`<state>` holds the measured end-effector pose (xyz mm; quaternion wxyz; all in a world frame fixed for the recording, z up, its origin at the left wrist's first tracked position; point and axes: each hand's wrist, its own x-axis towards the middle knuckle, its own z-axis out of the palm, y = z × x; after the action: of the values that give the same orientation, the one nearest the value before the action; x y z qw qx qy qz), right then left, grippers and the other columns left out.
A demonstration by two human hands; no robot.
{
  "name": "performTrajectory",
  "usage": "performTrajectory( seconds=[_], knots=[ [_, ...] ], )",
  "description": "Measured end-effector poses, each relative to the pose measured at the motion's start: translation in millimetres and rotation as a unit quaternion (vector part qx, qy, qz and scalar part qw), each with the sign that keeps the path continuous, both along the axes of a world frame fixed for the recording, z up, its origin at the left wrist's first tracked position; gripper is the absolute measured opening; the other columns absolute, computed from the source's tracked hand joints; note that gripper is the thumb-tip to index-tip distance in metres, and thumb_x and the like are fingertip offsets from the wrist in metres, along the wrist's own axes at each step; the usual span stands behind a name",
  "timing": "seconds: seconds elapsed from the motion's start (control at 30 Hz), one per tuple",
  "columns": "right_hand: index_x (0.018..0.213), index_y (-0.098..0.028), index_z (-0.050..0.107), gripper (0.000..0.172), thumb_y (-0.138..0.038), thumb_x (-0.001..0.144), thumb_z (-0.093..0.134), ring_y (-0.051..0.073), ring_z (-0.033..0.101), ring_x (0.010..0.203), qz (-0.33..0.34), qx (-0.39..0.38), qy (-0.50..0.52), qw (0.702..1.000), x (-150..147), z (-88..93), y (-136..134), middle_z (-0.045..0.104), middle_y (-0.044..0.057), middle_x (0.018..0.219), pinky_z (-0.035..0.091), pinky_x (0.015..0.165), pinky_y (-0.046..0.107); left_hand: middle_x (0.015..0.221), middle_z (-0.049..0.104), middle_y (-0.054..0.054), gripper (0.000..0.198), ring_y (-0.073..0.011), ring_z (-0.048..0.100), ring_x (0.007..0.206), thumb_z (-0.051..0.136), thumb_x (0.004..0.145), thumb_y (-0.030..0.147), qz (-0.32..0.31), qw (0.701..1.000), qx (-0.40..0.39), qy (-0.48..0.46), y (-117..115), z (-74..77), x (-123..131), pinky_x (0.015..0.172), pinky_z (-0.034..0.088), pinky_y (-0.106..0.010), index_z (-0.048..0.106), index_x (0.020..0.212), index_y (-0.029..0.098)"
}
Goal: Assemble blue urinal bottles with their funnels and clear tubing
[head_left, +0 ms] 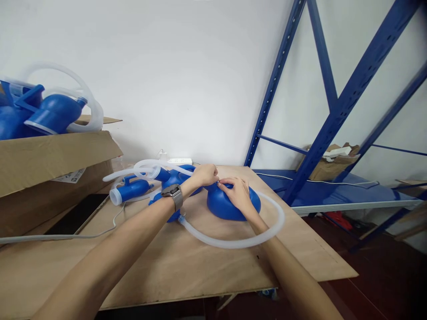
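Note:
A blue plastic urinal bottle (225,206) lies on the wooden table between my hands. My left hand (207,174), below a wrist with a watch, is closed at the bottle's left upper part. Against the top of the bottle rests my right hand (237,192), its thumb and fingers pinched close to the left fingertips. Something small and shiny shows where the fingertips meet, too small to name. A translucent hose (230,243) loops in front of the bottle and over my right forearm, from a fitting on another blue bottle (173,216) partly hidden by my left wrist.
More blue bottles (133,190) with hoses lie on the table's left. A cardboard box (60,153) holding several bottles stands at far left, beside a dark flat panel (78,215) and a grey cable. A power strip (180,161) sits by the wall; blue metal shelving (328,133) stands right.

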<state>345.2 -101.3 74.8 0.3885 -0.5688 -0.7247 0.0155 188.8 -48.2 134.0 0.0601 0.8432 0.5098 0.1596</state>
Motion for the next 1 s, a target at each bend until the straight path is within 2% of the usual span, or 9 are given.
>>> performTrajectory(
  seconds=[0.1,0.17,0.27,0.37,0.47,0.63,0.73,0.83,1.0],
  knots=[
    [0.093,-0.028,0.079,0.019,-0.035,0.095,0.062,0.027,0.066,0.113,0.002,0.0,-0.011,1.0,0.3,-0.2,-0.1,0.079,0.003,0.111,0.034,0.101,0.045,0.074,0.071,-0.006,0.017,-0.0226,0.068,0.078,0.063,0.082,0.027,0.005,1.0,0.008,-0.009,-5.9,1.1,-2.2,0.068,0.046,-0.029,0.065,0.067,0.019],
    [0.094,-0.028,0.079,0.021,-0.036,0.096,0.06,0.027,0.066,0.113,-0.001,0.004,-0.021,1.0,0.5,-0.8,0.3,0.079,0.003,0.112,0.034,0.1,0.044,0.09,0.074,-0.008,0.015,-0.0245,0.069,0.088,0.061,0.085,0.031,0.004,1.0,0.023,-0.02,-12.1,1.8,-6.2,0.075,0.05,-0.031,0.07,0.086,0.019],
    [0.096,-0.029,0.079,0.023,-0.038,0.097,0.058,0.026,0.065,0.113,-0.008,0.005,-0.036,0.999,0.8,-2.3,1.2,0.079,0.002,0.112,0.034,0.099,0.043,0.121,0.07,-0.01,0.03,-0.0247,0.063,0.113,0.057,0.093,0.033,-0.036,0.994,0.091,-0.047,-24.1,-0.3,-19.9,0.098,0.048,-0.036,0.063,0.119,0.02],
    [0.099,-0.028,0.079,0.027,-0.04,0.1,0.055,0.025,0.064,0.113,-0.009,0.016,-0.05,0.999,0.2,-4.8,2.5,0.079,0.003,0.112,0.033,0.099,0.043,0.127,0.065,-0.012,0.028,-0.0278,0.056,0.123,0.052,0.097,0.031,-0.11,0.96,0.251,-0.061,-38.2,-9.7,-46.7,0.114,0.036,-0.048,0.064,0.12,0.019],
    [0.1,-0.026,0.078,0.033,-0.041,0.103,0.049,0.027,0.062,0.115,-0.033,0.034,-0.068,0.997,0.5,-8.8,6.7,0.078,0.005,0.115,0.03,0.102,0.046,0.131,0.064,-0.015,0.03,-0.0299,0.054,0.126,0.047,0.099,0.027,-0.127,0.937,0.325,-0.024,-52.6,-26.4,-84.3,0.117,0.031,-0.054,0.065,0.12,0.019],
    [0.103,-0.024,0.077,0.044,-0.042,0.106,0.038,0.03,0.057,0.116,-0.102,0.068,-0.108,0.987,14.5,-16.4,24.0,0.077,0.009,0.117,0.021,0.11,0.054,0.124,0.068,-0.015,0.032,-0.0318,0.059,0.118,0.05,0.098,0.036,-0.175,0.934,0.308,0.036,-70.1,-60.9,-145.6,0.109,0.04,-0.054,0.069,0.116,0.019],
    [0.103,-0.023,0.077,0.049,-0.043,0.107,0.032,0.032,0.054,0.117,-0.148,0.077,-0.136,0.976,31.2,-18.3,35.4,0.076,0.01,0.117,0.016,0.112,0.058,0.123,0.067,-0.016,0.036,-0.0316,0.06,0.115,0.049,0.097,0.042,-0.171,0.945,0.278,0.002,-72.4,-79.3,-169.4,0.102,0.046,-0.049,0.07,0.114,0.018],
    [0.109,-0.022,0.076,0.051,-0.043,0.108,0.029,0.033,0.052,0.116,-0.203,0.051,-0.161,0.965,47.1,-19.4,41.5,0.074,0.012,0.12,0.022,0.108,0.059,0.126,0.066,-0.015,0.042,-0.0321,0.059,0.117,0.049,0.096,0.049,-0.158,0.956,0.247,-0.011,-69.9,-92.1,-182.7,0.106,0.043,-0.049,0.069,0.117,0.019],
    [0.124,-0.015,0.071,0.055,-0.046,0.106,0.029,0.043,0.051,0.118,-0.296,0.028,-0.241,0.924,57.4,-21.5,47.4,0.066,0.026,0.125,0.033,0.094,0.063,0.139,0.06,-0.017,0.072,-0.0365,0.055,0.126,0.061,0.086,0.064,-0.144,0.967,0.212,0.009,-66.1,-102.7,-191.0,0.11,0.041,-0.052,0.057,0.142,0.019]
  ],
)
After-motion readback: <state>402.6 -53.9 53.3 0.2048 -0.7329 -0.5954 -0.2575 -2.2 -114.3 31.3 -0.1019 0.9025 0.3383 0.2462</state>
